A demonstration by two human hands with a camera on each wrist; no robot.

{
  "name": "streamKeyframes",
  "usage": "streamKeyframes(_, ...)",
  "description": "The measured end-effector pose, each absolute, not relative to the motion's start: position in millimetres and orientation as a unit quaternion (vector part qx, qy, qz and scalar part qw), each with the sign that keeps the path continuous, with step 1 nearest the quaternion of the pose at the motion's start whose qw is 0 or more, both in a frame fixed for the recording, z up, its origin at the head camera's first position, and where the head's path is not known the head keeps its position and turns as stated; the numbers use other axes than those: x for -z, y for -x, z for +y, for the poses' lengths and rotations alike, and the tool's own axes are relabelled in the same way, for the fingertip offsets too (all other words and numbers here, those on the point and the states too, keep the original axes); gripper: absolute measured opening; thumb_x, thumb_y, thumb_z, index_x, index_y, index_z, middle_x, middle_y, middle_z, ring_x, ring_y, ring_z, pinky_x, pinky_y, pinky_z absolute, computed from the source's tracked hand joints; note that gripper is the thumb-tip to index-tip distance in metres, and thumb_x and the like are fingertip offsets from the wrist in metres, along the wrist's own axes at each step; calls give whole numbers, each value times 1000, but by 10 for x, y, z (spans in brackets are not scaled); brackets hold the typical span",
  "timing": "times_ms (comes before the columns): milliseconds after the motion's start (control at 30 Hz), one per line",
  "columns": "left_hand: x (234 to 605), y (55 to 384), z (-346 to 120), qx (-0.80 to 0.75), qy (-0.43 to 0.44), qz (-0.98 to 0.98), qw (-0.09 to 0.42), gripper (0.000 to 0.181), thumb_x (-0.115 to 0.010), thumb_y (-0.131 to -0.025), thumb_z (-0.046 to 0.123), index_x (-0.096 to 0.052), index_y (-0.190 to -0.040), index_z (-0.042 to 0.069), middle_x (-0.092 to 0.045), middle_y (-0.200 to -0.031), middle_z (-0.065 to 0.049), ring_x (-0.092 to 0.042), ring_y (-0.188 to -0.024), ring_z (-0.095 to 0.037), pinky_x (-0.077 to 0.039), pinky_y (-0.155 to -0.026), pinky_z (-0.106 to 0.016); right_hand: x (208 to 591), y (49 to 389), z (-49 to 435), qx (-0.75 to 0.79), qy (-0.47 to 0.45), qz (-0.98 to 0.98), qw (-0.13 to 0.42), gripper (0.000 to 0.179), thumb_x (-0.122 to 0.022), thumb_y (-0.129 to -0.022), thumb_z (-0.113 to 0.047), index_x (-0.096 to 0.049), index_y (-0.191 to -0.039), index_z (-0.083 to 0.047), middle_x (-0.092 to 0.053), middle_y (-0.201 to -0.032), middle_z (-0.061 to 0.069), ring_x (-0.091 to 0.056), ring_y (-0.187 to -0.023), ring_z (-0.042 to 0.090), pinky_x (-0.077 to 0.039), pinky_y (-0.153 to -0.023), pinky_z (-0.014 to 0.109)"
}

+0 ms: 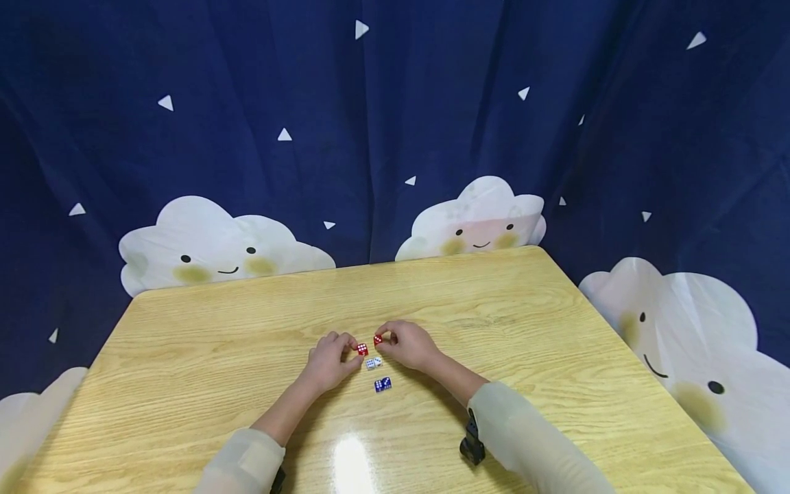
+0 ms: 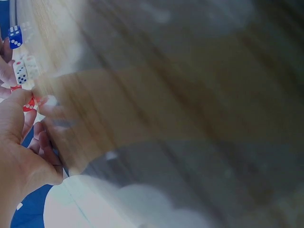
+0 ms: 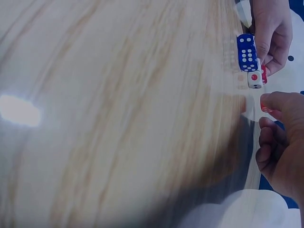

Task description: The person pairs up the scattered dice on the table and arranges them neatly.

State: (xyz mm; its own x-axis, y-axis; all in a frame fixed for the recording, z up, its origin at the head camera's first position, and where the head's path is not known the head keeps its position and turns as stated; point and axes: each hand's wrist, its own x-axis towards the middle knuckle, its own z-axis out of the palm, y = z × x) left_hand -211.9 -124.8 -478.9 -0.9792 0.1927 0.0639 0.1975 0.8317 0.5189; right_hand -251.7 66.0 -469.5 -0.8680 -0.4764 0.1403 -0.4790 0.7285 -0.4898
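Between the thumb and fingers of my left hand [image 1: 328,361] is a red die [image 1: 362,349], pinched at the table surface behind the white dice. My right hand [image 1: 410,344] pinches a second red die [image 1: 378,339], a small gap away from the first. Two white dice [image 1: 373,363] sit side by side just nearer to me, and two blue dice [image 1: 382,384] stand together nearer still. In the left wrist view the left thumb partly covers its red die [image 2: 29,104]. The right wrist view shows the other red die [image 3: 266,104] mostly hidden by the right thumb.
The light wooden table [image 1: 204,370] is glossy, with a bright reflection near its front. A dark blue curtain [image 1: 370,123] with white clouds hangs behind it and along the right side. A black wrist camera [image 1: 472,442] sticks out below the right sleeve.
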Motion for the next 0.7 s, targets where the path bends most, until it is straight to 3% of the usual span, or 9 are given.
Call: streamKeyframes(700,4783,2110,-1244,274,106,-956,6,21,-62,-78,35,-56,-92,20,-48,-83,2,-42,-78,-15,-29,-64,-30,4678,2492,599,-279,-272,-920,-45,23,-63,-80,-27,-62,-101,-18,-49,-57,-9,-39,-47,3,-31,-45,18)
